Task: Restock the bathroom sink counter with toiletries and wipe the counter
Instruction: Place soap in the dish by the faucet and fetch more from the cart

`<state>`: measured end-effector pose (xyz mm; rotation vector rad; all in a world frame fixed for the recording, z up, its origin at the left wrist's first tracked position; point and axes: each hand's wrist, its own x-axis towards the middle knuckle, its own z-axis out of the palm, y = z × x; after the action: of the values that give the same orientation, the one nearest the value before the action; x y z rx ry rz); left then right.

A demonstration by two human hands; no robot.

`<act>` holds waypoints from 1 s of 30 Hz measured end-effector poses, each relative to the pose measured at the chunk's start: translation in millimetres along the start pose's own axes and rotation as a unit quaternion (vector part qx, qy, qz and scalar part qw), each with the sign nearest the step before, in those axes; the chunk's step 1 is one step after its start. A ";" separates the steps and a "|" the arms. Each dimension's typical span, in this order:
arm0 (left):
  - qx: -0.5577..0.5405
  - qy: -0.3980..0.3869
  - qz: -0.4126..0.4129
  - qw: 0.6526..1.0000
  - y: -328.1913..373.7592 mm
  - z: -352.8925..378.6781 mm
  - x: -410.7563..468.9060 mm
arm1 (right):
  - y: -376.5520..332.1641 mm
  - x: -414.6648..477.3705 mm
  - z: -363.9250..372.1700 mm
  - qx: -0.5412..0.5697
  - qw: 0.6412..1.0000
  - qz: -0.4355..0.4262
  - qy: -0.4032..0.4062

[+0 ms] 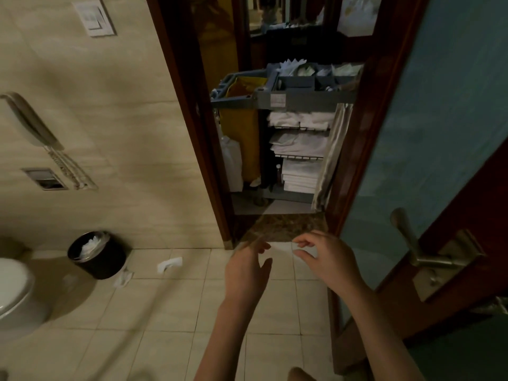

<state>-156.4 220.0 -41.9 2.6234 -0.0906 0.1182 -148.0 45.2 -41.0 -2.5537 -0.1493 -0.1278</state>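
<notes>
Two hands are out in front, both empty as far as I can tell. The left hand (pixel 247 268) sits lower centre of the frame, palm down, fingers loose and slightly spread. The right hand (pixel 327 259) is just right of it with its fingers softly curled, thumb and forefinger close together but nothing visible between them. Both forearms come up from the bottom edge and point at the doorway, so they look set to reach, not to grab.

The toiletries (pixel 299 68) are on the top tray of the cart (pixel 302 99), upper centre of the frame, past the doorway and well apart from the hands. They look like small pale packets and sachets, though it's too dark and blurry to tell which is which. My guess is they're light, a bit crinkly and slick, so they'd slide if you scooped up a pile. I'd pinch a few by the edges or cup them in a palm. Anything bottle-shaped I'd hold round the body.

Below the tray are shelves of folded white towels (pixel 299 119), soft and floppy, which would do for wiping. The sink counter isn't in shot at all. A bin (pixel 96 254) stands lower left, with paper scraps (pixel 169 264) on the tiles just right of it.
</notes>
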 end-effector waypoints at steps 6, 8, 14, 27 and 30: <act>0.003 -0.007 0.003 1.000 -15.4 8.2 54.6 | 4.8 51.7 20.3 -0.002 1.000 0.014 -0.023; -0.002 -0.004 0.007 1.000 -18.5 12.2 80.5 | 10.2 76.9 26.0 0.006 0.999 0.023 -0.026; 0.001 0.002 0.031 1.000 -32.3 9.1 175.0 | 9.0 184.0 38.5 0.016 1.000 0.016 -0.014; 0.014 -0.002 0.055 0.998 -41.3 6.8 393.5 | 24.8 396.8 27.4 0.021 0.999 -0.013 0.038; 0.030 -0.027 0.061 0.997 -38.9 23.2 418.3 | 41.3 411.2 28.1 0.024 1.000 0.000 0.014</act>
<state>264.3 224.7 -38.7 2.6805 -0.2710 0.0950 266.0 59.1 -36.1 -2.5033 -0.1392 -0.1574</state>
